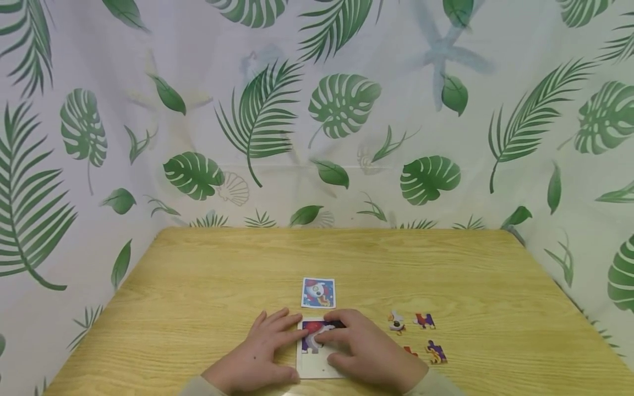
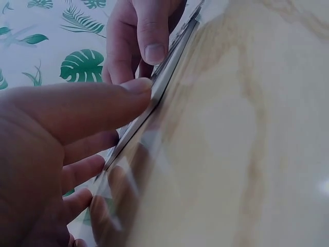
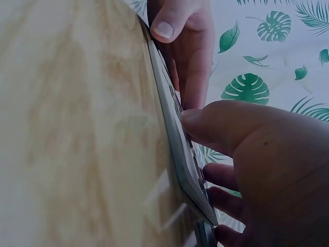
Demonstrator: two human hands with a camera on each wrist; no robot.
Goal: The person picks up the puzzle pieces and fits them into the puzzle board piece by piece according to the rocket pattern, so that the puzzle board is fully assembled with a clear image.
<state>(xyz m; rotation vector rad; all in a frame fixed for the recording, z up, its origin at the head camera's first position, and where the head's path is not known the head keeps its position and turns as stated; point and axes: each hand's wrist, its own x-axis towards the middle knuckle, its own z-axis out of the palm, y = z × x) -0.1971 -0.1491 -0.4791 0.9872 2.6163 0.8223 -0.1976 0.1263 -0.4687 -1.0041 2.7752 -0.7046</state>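
Note:
A flat white puzzle tray (image 1: pixel 314 369) lies on the table, with purple, red and white jigsaw pieces (image 1: pixel 311 346) joined across its upper part. My left hand (image 1: pixel 257 349) rests along its left side, fingers spread, index fingertip touching the pieces and thumb near the lower left corner. From the right, my right hand (image 1: pixel 373 352) reaches over the tray, its bent fingers covering the upper right pieces. In the right wrist view, the right thumb (image 3: pixel 211 121) lies at the tray's edge (image 3: pixel 172 134). Both hands appear in the left wrist view, either side of the thin tray (image 2: pixel 169 82).
Beyond the tray lies a square picture card (image 1: pixel 318 292) with a white figure on blue. Right of the right hand are several loose jigsaw pieces, among them a white one (image 1: pixel 396 323), a red-purple one (image 1: pixel 424 320) and a purple-orange one (image 1: pixel 436 352). A leaf-print curtain (image 1: pixel 346 192) stands behind.

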